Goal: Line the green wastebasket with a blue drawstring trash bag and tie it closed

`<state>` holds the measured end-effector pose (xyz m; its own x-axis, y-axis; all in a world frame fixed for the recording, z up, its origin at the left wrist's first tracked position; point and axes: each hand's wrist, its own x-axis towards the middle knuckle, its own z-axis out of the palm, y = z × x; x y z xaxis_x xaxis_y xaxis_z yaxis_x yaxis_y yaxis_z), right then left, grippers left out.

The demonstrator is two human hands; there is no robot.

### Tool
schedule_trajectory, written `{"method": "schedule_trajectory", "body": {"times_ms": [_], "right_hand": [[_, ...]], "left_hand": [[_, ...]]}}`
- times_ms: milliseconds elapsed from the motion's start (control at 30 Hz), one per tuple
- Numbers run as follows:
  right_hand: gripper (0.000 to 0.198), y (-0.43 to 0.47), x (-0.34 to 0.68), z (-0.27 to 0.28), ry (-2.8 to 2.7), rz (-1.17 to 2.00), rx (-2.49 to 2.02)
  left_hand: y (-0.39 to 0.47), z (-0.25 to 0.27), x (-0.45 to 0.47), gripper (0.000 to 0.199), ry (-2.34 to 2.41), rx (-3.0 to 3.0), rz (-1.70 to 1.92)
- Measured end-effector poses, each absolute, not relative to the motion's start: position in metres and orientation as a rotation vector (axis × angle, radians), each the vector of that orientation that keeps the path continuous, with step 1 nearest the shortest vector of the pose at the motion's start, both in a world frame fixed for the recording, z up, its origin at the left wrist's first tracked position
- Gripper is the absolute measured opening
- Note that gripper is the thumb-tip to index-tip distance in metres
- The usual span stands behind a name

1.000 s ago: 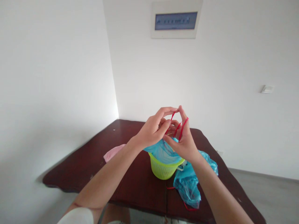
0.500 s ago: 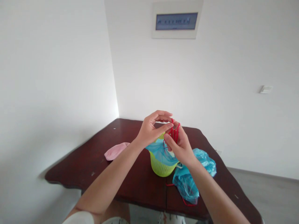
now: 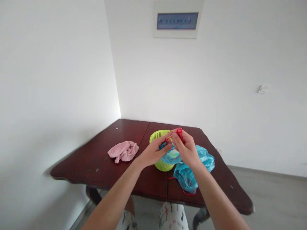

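Observation:
Both of my hands are raised close together over the table, in front of a yellow-green perforated basket [image 3: 164, 166]. My right hand [image 3: 187, 148] is closed on a bunched red drawstring [image 3: 179, 131], a loop of which sticks up above the fingers. My left hand [image 3: 155, 150] is pinched on a strand of the same red string beside it. Just under the hands, a translucent blue plastic bag [image 3: 170, 157] hangs before the basket and hides part of its side. Whether the bag is joined to the held string is hard to see.
A second crumpled blue plastic bag [image 3: 188, 177] with red drawstrings lies right of the basket. On the left is a crumpled pink cloth [image 3: 124, 150]. The dark wooden table [image 3: 144, 179] has a wavy edge, with white walls behind it and to the left.
My left hand has come down and closed from a spread pose, drawing the string in. My right hand has tightened around the red bundle. The view has shifted, showing more of the pink cloth.

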<state>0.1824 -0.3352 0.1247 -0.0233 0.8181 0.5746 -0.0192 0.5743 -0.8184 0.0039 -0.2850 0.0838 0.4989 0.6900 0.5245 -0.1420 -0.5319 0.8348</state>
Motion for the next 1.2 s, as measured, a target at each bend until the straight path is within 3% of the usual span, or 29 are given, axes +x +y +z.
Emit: {"method": "schedule_trajectory", "body": {"times_ms": [133,267,400,500,700,867,1200], "right_hand": [[0.049,-0.346,0.185,0.118,-1.416,0.745,-0.731],[0.05,-0.35,0.183,0.1,-1.328,0.852,-0.711],[0.049,-0.356,0.186,0.087,-1.208,0.901,-0.692],[0.047,-0.364,0.191,0.08,-1.196,0.891,-0.683],[0.061,-0.384,0.194,0.052,-1.271,0.989,-0.65],[0.047,-0.402,0.194,0.043,-1.307,0.847,-0.67],[0.038,-0.41,0.211,0.045,-1.224,0.587,-0.695]], "left_hand": [[-0.292,0.076,0.004,0.053,0.221,1.43,1.064],[-0.302,0.069,0.003,0.052,0.178,1.176,0.989],[-0.313,0.056,0.007,0.06,0.307,1.281,0.895],[-0.32,0.047,0.014,0.062,0.335,1.219,1.049],[-0.329,0.039,0.019,0.056,0.298,0.859,1.443],[-0.342,0.031,0.02,0.061,0.475,1.056,1.473],[-0.346,0.044,-0.012,0.026,0.047,0.607,1.369]]}}
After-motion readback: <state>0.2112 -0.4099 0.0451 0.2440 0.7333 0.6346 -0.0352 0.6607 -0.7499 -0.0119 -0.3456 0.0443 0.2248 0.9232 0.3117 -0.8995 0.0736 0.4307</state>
